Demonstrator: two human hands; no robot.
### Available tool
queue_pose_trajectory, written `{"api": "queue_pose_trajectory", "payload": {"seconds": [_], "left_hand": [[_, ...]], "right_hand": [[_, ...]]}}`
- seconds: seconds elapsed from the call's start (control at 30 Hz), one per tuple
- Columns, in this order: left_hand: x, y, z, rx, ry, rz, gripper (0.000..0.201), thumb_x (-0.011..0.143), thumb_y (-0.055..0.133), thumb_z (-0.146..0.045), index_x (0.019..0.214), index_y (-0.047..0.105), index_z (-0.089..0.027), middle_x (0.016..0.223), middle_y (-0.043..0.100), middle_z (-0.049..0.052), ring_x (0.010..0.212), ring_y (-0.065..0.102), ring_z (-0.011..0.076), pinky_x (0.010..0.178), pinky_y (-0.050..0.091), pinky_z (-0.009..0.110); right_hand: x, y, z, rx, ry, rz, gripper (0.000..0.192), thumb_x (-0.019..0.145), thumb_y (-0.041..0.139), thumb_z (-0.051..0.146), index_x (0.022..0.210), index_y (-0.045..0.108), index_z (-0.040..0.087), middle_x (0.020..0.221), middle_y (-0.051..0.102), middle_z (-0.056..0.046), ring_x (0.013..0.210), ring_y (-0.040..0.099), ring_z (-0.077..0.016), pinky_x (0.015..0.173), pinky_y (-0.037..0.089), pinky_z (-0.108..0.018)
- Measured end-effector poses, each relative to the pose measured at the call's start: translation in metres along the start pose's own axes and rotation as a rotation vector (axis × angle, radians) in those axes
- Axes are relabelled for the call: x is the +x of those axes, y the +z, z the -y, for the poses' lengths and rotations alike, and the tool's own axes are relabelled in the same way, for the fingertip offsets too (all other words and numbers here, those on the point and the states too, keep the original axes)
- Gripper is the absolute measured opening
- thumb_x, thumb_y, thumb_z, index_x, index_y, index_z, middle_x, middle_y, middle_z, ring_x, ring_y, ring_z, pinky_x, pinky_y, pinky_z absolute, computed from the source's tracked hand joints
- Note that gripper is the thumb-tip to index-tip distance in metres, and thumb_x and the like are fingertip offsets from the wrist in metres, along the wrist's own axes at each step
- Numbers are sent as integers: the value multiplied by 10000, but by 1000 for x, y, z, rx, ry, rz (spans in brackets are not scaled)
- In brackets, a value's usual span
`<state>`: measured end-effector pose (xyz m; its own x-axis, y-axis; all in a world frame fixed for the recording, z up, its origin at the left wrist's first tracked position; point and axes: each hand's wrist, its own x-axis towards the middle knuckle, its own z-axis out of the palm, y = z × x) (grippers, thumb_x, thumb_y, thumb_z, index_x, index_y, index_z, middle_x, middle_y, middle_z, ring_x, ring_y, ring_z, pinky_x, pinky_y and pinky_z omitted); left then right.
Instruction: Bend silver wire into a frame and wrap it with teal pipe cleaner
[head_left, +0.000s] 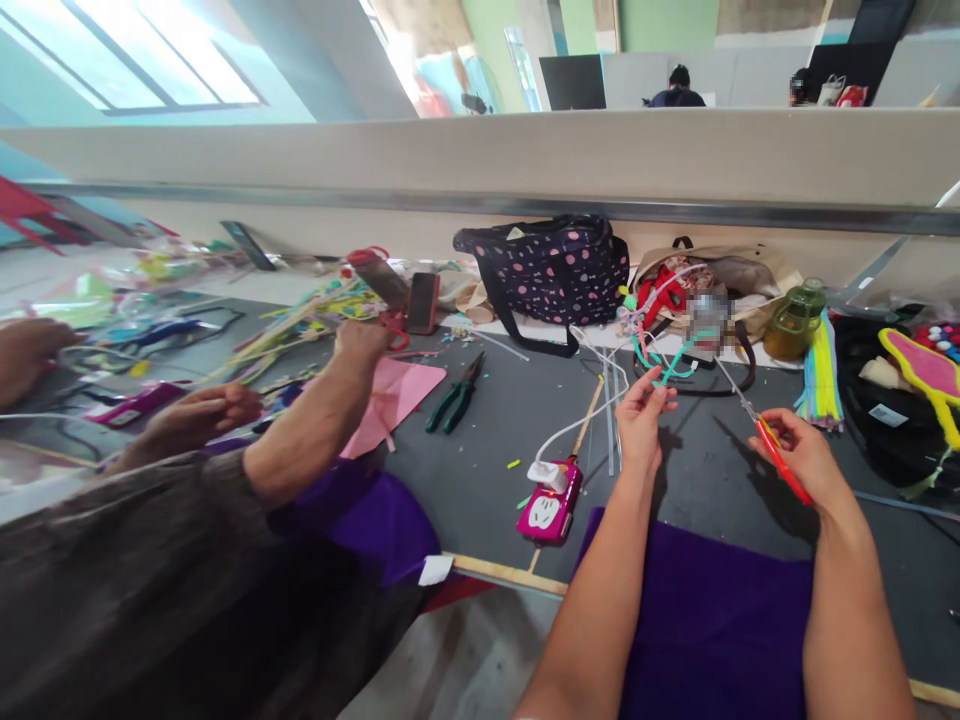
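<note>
My left hand (643,410) pinches a bent teal pipe cleaner (675,362) and holds it up over the dark grey table (697,470). My right hand (799,452) grips red-handled pliers (776,458), whose thin metal tip points up and left toward the teal pipe cleaner. A purple cloth (712,620) lies under my forearms at the table's near edge.
A co-worker's arms (315,420) reach in from the left over pink paper (394,395). Green-handled pliers (455,395), a pink power strip (551,505) with a white cable, a polka-dot bag (547,268), a green jar (796,320) and bundled pipe cleaners (821,375) sit on the table.
</note>
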<state>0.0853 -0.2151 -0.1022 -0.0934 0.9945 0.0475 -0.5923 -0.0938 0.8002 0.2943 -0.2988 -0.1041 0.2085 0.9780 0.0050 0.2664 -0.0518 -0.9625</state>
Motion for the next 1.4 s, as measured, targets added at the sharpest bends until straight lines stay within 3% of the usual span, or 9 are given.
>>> {"api": "queue_pose_trajectory", "payload": {"seconds": [0.07,0.17,0.27,0.47,0.57,0.8,1.13,1.4], "left_hand": [[0,0,-1,2,3,-5,426,651,843,-305,1047,735,-192,756,614,-9,737,682,137,627,542,222],[0,1,-2,-14,11,-27,425,633,851,-294,1030,733,-195,761,622,-10,733,685,137,612,531,212],[0,2,-3,-51,10,-47,437,612,862,-291,1016,726,-192,801,656,1,732,684,134,605,519,208],[5,-3,-5,-152,9,-106,426,585,874,-269,968,706,-185,784,664,-5,711,668,111,608,503,193],[4,-2,-5,-177,-1,-108,418,576,877,-256,947,697,-185,764,645,-17,701,657,101,602,506,188],[-9,8,-3,-61,-32,7,376,612,856,-261,928,677,-162,721,608,-24,633,606,84,574,505,195],[-15,14,-6,39,-7,30,315,621,831,-267,849,647,-152,692,615,-17,622,585,94,588,484,211],[-18,16,-7,63,5,56,306,626,831,-282,841,650,-160,706,626,-11,631,589,96,606,488,217]], "right_hand": [[1,9,0,-35,-84,-3,473,694,692,385,1123,590,214,827,586,-18,645,546,-153,572,463,-278],[-1,24,3,-135,-248,55,549,752,585,304,1295,534,244,997,581,-58,811,591,-184,725,503,-327],[-5,37,11,-290,-326,143,484,807,569,304,1287,542,253,1013,563,-61,887,591,-196,827,489,-347],[-9,42,20,-444,-295,122,308,863,579,483,1037,601,229,829,585,-21,711,554,-172,682,451,-286],[-7,40,18,-516,-279,117,360,856,577,540,1035,610,229,827,595,-29,695,561,-178,670,442,-291],[-4,49,15,-542,-281,119,372,864,549,559,1026,607,229,820,570,-32,691,574,-188,668,442,-296],[-5,56,16,-457,-317,99,356,870,566,490,1107,576,225,902,561,-50,755,580,-192,692,461,-302],[-6,57,22,-445,-328,72,331,886,544,513,1032,589,220,844,515,-29,711,535,-173,685,444,-292]]}}
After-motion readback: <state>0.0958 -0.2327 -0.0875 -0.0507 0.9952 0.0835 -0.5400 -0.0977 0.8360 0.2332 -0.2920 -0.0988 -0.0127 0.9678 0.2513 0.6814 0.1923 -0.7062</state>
